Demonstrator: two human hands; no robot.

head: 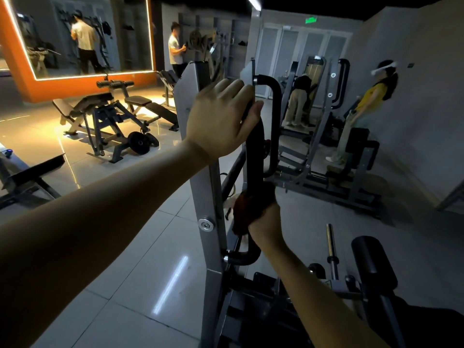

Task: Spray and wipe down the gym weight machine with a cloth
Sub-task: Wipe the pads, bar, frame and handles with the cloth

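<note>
Views: one, worn on the head, wide-angle, straight lines bowing toward the edges
Position: standing right against the grey upright of the weight machine (206, 197)
Facing: forward and down, across the tiled floor (140, 247) toward the mirror (82, 36) at upper left and the doors (301, 46) at the far wall
Nearness: close; both forearms fill the lower frame, left hand (218, 119) gripping the black handle (253, 151) at centre, right hand (263, 222) holding the cloth (247, 204) on it just below
Overlap: single view only

Left hand (221, 119) grips handle (254, 146); right hand (263, 223) holds cloth (251, 200) against it.
</note>
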